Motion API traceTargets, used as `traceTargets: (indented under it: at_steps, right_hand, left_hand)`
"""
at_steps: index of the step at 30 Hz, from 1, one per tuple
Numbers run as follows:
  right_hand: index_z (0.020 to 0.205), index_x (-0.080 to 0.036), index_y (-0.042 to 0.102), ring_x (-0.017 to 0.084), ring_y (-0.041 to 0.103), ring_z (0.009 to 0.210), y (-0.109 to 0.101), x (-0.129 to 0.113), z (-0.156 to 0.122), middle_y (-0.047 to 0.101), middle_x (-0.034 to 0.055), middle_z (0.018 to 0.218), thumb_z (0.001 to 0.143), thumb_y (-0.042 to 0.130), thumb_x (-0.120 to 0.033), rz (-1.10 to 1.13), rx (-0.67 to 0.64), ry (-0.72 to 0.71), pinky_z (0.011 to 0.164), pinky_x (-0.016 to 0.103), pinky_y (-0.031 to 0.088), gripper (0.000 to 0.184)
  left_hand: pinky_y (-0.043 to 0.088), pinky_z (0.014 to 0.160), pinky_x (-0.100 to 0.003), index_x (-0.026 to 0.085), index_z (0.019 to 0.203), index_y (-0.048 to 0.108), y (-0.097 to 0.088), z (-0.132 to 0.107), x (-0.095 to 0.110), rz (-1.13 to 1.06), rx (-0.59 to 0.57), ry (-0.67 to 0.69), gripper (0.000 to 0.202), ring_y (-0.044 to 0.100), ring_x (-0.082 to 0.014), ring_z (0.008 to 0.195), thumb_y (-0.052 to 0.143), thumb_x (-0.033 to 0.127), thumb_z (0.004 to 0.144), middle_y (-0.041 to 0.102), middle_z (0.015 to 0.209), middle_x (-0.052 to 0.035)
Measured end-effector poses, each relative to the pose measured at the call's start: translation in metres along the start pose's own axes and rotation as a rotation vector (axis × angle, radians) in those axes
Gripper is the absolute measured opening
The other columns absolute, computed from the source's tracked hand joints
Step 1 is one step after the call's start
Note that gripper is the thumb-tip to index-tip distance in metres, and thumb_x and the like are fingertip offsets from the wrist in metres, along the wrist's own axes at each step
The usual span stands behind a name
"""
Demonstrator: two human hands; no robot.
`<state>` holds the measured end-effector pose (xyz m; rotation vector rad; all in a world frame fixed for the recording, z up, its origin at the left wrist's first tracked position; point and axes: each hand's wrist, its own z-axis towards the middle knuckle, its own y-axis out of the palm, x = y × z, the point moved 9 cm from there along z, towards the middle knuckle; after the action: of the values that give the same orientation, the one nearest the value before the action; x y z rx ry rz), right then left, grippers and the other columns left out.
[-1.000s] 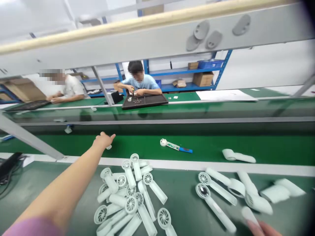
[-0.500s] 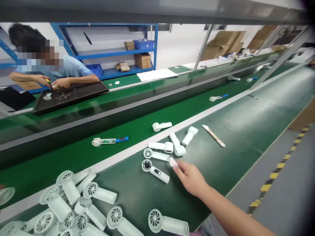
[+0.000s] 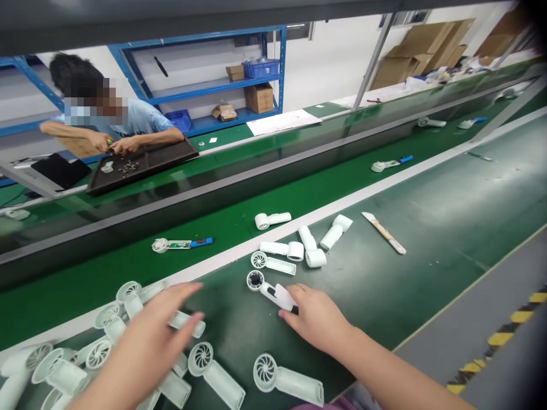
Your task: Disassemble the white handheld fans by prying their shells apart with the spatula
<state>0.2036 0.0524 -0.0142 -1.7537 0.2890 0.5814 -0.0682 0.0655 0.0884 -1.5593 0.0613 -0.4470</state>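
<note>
Head view: right hand [image 3: 314, 318] grips a white shell [image 3: 284, 298] against a fan handle [image 3: 265, 290], its fingers partly hiding both.
Left hand [image 3: 143, 341], fingers spread, hovers over the fan pile [image 3: 99, 354], covering its middle.

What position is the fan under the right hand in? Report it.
The fan lies flat, head and handle along the green belt, by the right hand.

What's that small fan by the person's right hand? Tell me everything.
This handheld fan looks like white plastic. Its round head has a dark centre, and its straight handle points towards the right hand. It lies flat on the dark green belt. A white piece in that hand covers part of the handle.
</note>
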Motion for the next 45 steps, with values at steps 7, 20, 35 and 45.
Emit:
traceTargets:
  at_steps: [7, 20, 35, 45]
  right_hand:
    - [0.1, -0.018, 0.062, 0.023, 0.061, 0.084, -0.005, -0.001, 0.002, 0.066, 0.0064, 0.096, 0.079, 0.064, -0.037, 0.055, -0.006, -0.072, 0.071, 0.03, 0.041, 0.028]
    - [0.069, -0.019, 0.05, 0.007, 0.034, 0.043, -0.042, -0.007, 0.009, 0.044, -0.0056, 0.053, 0.081, 0.055, -0.041, 0.876, -0.172, 0.129, 0.04, 0.021, 0.025, 0.026]
    - [0.126, -0.027, 0.052, 0.019, 0.061, 0.079, -0.026, -0.008, -0.027, 0.065, 0.0048, 0.093, 0.095, 0.037, -0.021, -0.07, -0.093, -0.161, 0.066, 0.029, 0.04, 0.035]
    - [0.094, -0.011, 0.064, 0.023, 0.056, 0.061, -0.016, -0.056, -0.026, 0.062, 0.0102, 0.073, 0.075, 0.051, -0.007, -0.641, -0.208, -0.522, 0.047, 0.03, 0.031, 0.023]
  left_hand:
    - [0.039, 0.108, -0.043, 0.032, 0.14, 0.038, 0.092, 0.053, 0.098, -0.078, -0.224, 0.264, 0.067, 0.04, -0.0258, 0.133, 0.066, 0.021, 0.08, 0.036, 0.15, -0.0033]
    - [0.046, 0.095, -0.029, 0.032, 0.125, 0.053, 0.02, 0.077, 0.101, -0.372, -0.179, 0.255, 0.032, 0.058, -0.0174, 0.11, 0.042, 0.037, 0.096, 0.062, 0.123, 0.0022]
    - [0.05, 0.084, -0.035, 0.026, 0.116, 0.054, 0.109, 0.016, 0.09, -0.276, -0.244, 0.132, 0.028, 0.063, -0.0218, 0.097, 0.048, 0.031, 0.089, 0.066, 0.108, -0.0037]
    - [0.052, 0.068, -0.031, 0.024, 0.108, 0.055, 0.109, 0.023, 0.102, -0.171, -0.207, 0.184, 0.025, 0.065, -0.0187, 0.075, 0.048, 0.021, 0.085, 0.062, 0.097, -0.0023]
